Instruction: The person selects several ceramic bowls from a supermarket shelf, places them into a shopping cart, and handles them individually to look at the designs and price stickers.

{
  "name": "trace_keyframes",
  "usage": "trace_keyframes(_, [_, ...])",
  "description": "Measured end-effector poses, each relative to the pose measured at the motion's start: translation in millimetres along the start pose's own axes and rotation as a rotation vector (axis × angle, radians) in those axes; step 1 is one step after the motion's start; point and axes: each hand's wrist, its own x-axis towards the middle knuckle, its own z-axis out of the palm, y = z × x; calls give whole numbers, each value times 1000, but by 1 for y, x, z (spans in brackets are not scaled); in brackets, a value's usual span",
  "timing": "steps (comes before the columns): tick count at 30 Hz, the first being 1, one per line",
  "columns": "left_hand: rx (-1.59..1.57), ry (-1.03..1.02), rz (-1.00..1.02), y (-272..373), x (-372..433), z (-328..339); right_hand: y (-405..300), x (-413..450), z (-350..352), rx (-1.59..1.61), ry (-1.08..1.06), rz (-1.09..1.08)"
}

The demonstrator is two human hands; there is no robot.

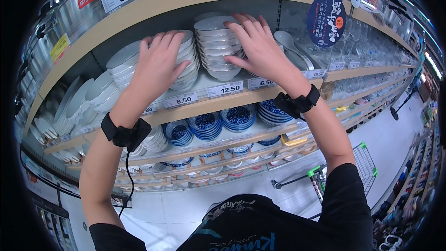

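Note:
Both my hands reach into a shelf of white bowls. My left hand (158, 55) is over a stack of white bowls (187, 55), its fingers near the upper rims and its thumb apart. Farther left is another stack of white bowls (122, 61), partly behind that hand. My right hand (258, 47) spreads its fingers at the right side of a tall stack of thin-rimmed white bowls (217, 47). Its fingertips overlap the top bowl and the thumb lies across the lower rims; whether they touch is unclear. A black band with a small device circles each wrist.
Price tags line the wooden shelf edge (198, 106). A white ladle (287, 40) and glassware lie to the right, below a hanging round blue label (326, 21). Blue-patterned bowls (205, 125) fill the shelf below. A shopping cart (364, 164) stands on the floor at the right.

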Motion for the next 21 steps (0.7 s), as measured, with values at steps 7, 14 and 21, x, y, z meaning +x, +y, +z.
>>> trace_keyframes(7, [-251,-218,-126,-18,-7,3,-6,1,7,83,-20,43])
trace_keyframes(14, [-337,-162,-99,-23,-7,11,-2,1,8,93,-37,51])
trace_keyframes(21, [-414,-159,-42,-29,-6,14,-4,0,10,97,-43,58])
